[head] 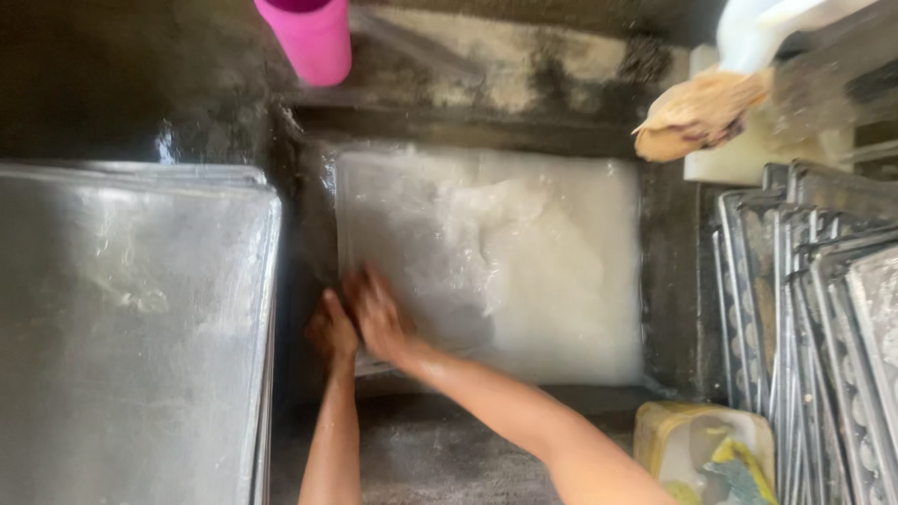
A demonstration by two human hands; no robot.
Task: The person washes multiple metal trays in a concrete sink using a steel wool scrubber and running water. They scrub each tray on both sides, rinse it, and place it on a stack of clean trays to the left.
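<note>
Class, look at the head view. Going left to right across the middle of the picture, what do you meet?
Large metal tray → left hand → right hand → soapy tray being washed → stack of upright baking trays.

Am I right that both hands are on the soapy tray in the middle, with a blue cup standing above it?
Not quite: the cup is pink, not blue, as the head view shows. The rest holds: left hand and right hand are on the soapy tray.
</note>
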